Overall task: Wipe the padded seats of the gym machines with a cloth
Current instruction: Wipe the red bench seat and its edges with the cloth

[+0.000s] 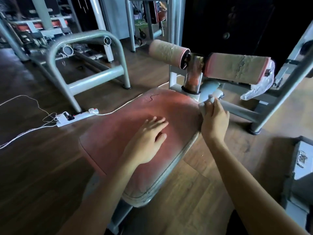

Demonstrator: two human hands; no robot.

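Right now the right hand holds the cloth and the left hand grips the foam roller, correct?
Not quite: the head view shows the left hand resting flat on the red seat pad, gripping nothing. The right hand does hold the cloth.

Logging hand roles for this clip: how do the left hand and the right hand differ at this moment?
The left hand lies flat, fingers straight, holding nothing; the right hand curls round a grey cloth. The left hand is on the middle of the red seat pad; the right hand is at its right edge. Both are bare.
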